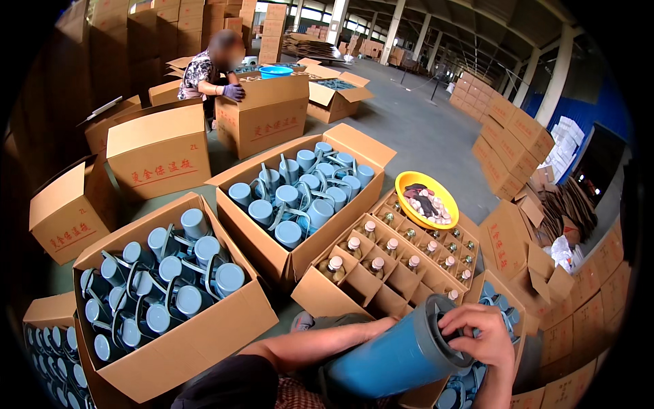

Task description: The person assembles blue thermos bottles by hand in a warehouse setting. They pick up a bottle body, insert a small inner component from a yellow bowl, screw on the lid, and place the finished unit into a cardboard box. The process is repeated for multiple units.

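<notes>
Blue cylinder: we hold it (392, 358) aslant in front of us, its dark ringed end (429, 327) up and to the right.
Right hand: ours (485, 332) meets that end, fingers bent and close together, tips within the ring; we cannot tell whether they clamp it.
Left hand: ours (385, 328) goes behind the cylinder's far side, so its fingers are hidden and we cannot tell their state.
Divided carton: just beyond the cylinder, this (330, 294) holds pale-capped bottles (377, 266) in some compartments.
Yellow basin: over the divided carton's far part, it (443, 189) holds pale and dark pieces (439, 213).
Flask cartons: to our left, a near one (197, 341) and a farther one (320, 249), both packed with blue flasks (229, 278).
Far side: another person (204, 73), gloved, bends at a tall carton (266, 116) near a blue basin (276, 71).
</notes>
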Demonstrator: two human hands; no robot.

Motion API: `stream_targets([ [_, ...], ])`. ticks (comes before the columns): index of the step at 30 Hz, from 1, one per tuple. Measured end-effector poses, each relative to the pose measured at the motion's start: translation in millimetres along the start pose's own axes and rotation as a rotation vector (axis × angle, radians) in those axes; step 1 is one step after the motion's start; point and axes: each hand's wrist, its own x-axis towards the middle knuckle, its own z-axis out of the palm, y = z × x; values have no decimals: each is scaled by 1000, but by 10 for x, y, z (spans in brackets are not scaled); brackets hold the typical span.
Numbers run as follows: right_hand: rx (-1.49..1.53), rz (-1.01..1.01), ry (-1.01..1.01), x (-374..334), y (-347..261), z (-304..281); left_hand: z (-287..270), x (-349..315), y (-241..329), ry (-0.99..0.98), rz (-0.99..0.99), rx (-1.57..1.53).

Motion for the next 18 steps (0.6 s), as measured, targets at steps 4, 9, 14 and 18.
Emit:
stream_targets([
  [4, 46, 184, 180, -139, 267, 61, 113, -43, 126, 130, -101, 95],
  [9, 257, 464, 239, -214, 603, 53, 449, -612, 295, 482, 123, 850],
  [14, 430, 183, 763, -493, 1133, 269, 300, -675, 251, 615, 197, 761],
  [18, 347, 99, 581, -902, 1272, 1124, -328, -717, 170, 800, 165, 670],
])
